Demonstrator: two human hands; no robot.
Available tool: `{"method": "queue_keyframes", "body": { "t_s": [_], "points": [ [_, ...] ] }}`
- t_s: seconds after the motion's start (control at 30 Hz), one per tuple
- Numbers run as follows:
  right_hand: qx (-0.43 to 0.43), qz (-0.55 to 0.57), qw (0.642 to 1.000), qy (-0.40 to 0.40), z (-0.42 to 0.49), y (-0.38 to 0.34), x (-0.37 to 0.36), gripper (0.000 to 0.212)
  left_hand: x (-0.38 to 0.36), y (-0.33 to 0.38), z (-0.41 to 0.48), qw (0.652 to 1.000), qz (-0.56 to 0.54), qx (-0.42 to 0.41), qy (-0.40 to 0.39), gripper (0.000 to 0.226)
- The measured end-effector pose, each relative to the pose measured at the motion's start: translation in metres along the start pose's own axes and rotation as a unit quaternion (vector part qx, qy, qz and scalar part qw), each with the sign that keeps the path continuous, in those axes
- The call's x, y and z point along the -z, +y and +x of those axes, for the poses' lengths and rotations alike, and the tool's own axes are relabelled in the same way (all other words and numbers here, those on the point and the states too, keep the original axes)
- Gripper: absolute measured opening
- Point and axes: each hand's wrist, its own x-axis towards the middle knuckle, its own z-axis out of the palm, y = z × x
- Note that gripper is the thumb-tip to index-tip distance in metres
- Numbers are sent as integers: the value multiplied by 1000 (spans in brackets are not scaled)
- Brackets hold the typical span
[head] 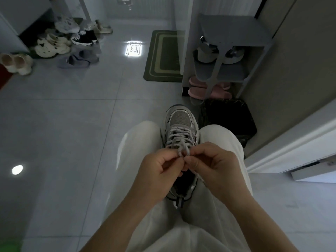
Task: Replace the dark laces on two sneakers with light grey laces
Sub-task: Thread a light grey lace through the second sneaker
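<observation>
Two bare arms reach over cream-white trousers point(181, 239). The left hand point(160, 170) and right hand point(214, 164) meet above the grey mesh sneaker point(180, 120). It sits between the knees, toe pointing straight away. The fingers point(174, 158) of both hands pinch the speckled light grey lace point(179, 137) near the shoe's top. Both hands are just as near. I think tying comes next. A black bin point(229, 117) stands beside the toe, not in the way.
</observation>
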Motion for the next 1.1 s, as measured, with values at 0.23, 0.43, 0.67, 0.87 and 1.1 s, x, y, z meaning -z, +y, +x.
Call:
{"method": "queue_keyframes", "body": {
  "t_s": [0.23, 0.43, 0.67, 0.87, 1.1],
  "points": [
    [119, -358, 925, -42, -17, 25, 5, 20, -3, -16, -16, 984, 158, 69, -34, 43],
    [111, -471, 875, -13, -24, 25, -7, 21, 0, -16, -17, 975, 210, 72, 17, 5],
    [68, -492, 859, -122, -13, 33, -21, 30, -3, -10, -20, 938, 345, -4, 38, 35],
    [13, -307, 952, 20, -17, 30, 10, 10, -12, -29, -7, 874, 486, 0, 6, 32],
    [-142, -409, 900, -41, -25, 24, 26, 28, 14, -21, -7, 892, 447, 45, 44, 31]
  ]
}}
